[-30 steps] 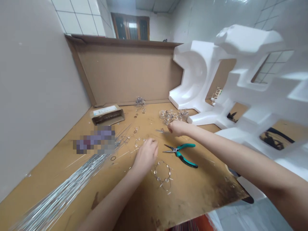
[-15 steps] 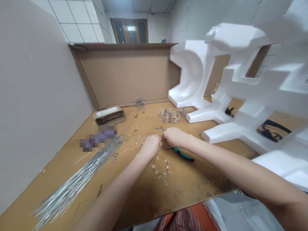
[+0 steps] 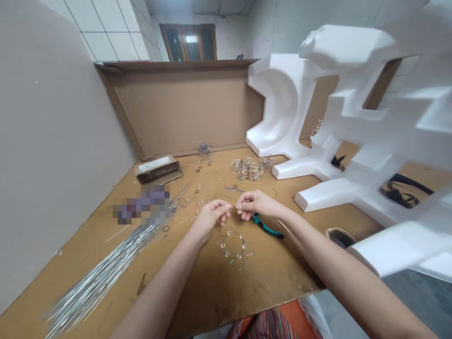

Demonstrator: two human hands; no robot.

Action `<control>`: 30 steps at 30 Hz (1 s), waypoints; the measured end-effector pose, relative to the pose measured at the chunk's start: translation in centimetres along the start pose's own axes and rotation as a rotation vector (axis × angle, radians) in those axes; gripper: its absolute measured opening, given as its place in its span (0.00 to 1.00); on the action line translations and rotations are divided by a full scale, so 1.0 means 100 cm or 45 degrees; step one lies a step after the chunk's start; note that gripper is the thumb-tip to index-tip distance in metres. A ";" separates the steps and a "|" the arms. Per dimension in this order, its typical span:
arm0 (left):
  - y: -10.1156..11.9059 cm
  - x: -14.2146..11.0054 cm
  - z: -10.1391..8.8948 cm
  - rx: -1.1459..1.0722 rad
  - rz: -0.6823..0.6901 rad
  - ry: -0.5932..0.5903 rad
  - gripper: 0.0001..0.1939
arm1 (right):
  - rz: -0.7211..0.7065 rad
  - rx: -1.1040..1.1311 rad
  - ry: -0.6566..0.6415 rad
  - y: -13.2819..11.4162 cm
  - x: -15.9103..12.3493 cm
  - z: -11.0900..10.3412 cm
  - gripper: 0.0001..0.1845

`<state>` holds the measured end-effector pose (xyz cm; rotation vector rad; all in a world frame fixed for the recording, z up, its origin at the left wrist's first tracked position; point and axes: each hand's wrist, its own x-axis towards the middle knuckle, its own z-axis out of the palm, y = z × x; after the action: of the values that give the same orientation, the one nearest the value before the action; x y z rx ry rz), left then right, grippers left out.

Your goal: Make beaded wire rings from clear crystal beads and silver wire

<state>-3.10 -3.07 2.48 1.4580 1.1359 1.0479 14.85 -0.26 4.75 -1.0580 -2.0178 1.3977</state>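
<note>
Head view: a thin wire (image 3: 233,205) is pinched between fingertips of the left hand (image 3: 212,216) and right hand (image 3: 256,205), above a beaded wire ring (image 3: 235,245), and may slip if the pinch is loosened.

Teal-handled pliers (image 3: 268,228), white foam packing (image 3: 271,75), tan cardboard sheet (image 3: 183,108) — and a multicoloured striped cloth (image 3: 270,325)

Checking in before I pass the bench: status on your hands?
Left hand, right hand pinching a thin wire between them. Beaded wire ring just below. Green-handled pliers by right hand.
</note>
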 end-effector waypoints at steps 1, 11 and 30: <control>-0.002 -0.002 0.001 -0.064 -0.026 -0.009 0.14 | -0.005 0.056 0.001 0.003 -0.002 0.002 0.14; -0.010 -0.012 -0.001 -0.369 -0.247 -0.237 0.12 | 0.053 0.233 0.056 0.016 -0.009 0.010 0.15; -0.016 -0.009 0.007 -0.335 -0.099 -0.017 0.13 | 0.067 0.541 0.159 0.009 -0.010 0.016 0.17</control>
<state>-2.85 -3.93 0.74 1.2026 0.9956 1.0871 14.57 -1.85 3.37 -0.9813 -1.5215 1.6481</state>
